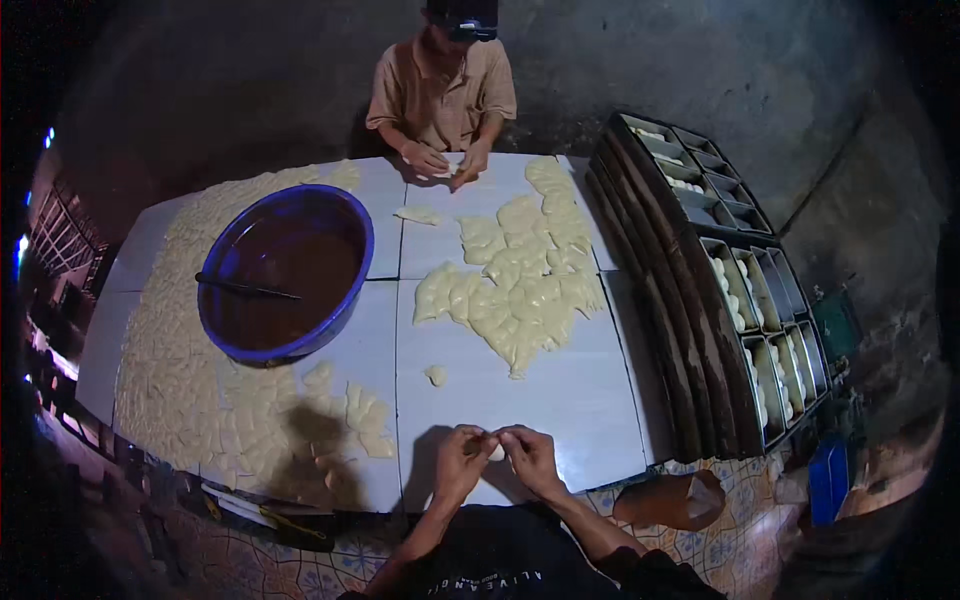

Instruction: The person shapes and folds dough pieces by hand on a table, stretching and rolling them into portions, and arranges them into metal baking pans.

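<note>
My left hand (463, 464) and my right hand (531, 463) meet over the near edge of the white tiled table (520, 410). Between their fingertips they pinch a small pale piece of dough (497, 453), partly covered by the fingers. Ahead of them a single small lump of dough (435, 376) lies by itself. Farther off spreads a patch of flattened, overlapping dough pieces (515, 300). To the left stands a large blue tub (362, 262) of brown filling (285, 250), with a dark stick-like tool (250, 288) resting across it.
Many flat dough pieces (165, 380) cover the table's left side. Across the table a person (445, 100) handles dough with both hands. Metal pans (770, 290) with white dough pieces stand at the right, beside dark stacked boards (660, 290). A blue container (828, 480) is lower right.
</note>
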Demonstrator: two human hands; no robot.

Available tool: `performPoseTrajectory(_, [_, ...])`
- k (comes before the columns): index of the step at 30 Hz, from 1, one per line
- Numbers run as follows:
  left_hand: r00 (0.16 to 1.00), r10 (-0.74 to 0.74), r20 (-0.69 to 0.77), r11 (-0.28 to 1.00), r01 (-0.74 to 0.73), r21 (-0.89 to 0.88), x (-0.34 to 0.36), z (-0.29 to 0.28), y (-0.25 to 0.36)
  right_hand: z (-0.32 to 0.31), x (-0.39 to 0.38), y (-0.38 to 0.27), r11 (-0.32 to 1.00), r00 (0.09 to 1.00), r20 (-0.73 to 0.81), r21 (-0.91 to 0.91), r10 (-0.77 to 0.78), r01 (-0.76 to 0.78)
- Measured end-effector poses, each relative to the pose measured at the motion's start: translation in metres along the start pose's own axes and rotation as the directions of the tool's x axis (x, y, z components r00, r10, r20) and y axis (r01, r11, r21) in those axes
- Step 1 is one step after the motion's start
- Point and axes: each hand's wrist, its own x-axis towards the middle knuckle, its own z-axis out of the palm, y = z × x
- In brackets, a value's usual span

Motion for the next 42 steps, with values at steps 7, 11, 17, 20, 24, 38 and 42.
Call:
performPoseTrajectory(7, [0.916,0.008,0.400,0.977,0.078,-0.198,0.007,-0.027,0.016,-0.009,0.011,0.003,0.756,0.766,0.550,0.329,0.333,-0.566])
performPoseTrajectory(11, [0.953,0.302,0.022,0.952,-0.300,-0.068,0.021,-0.050,-0.002,-0.001,0.024,0.018,0.993,0.979,0.187,-0.108,0.076,-0.057])
performPoseTrajectory(17, [0.937,0.228,-0.264,0.973,-0.229,0.025,0.035,-0.097,-0.011,-0.003,0.072,0.060,1.000,0.996,0.085,-0.027,-0.007,0.009])
performPoseTrajectory(20, [0.934,0.249,-0.255,0.948,-0.289,-0.132,0.040,-0.111,-0.020,0.006,0.111,0.010,0.787,0.941,0.286,-0.531,-0.181,0.313])
performPoseTrajectory(24, [0.934,0.217,-0.283,0.971,-0.235,-0.031,0.048,-0.105,-0.030,0.060,0.150,-0.017,0.612,0.823,0.504,-0.572,-0.262,0.545])
performPoseTrajectory(38, [0.962,0.216,-0.166,0.974,-0.224,-0.026,0.036,-0.039,-0.008,0.042,0.076,-0.022,0.986,0.989,0.036,-0.081,-0.145,0.147])
performPoseTrajectory(42, [0.945,0.179,-0.274,0.980,-0.195,-0.031,0.026,-0.023,0.023,0.044,0.069,-0.006,0.962,0.976,-0.022,-0.178,-0.216,0.208])
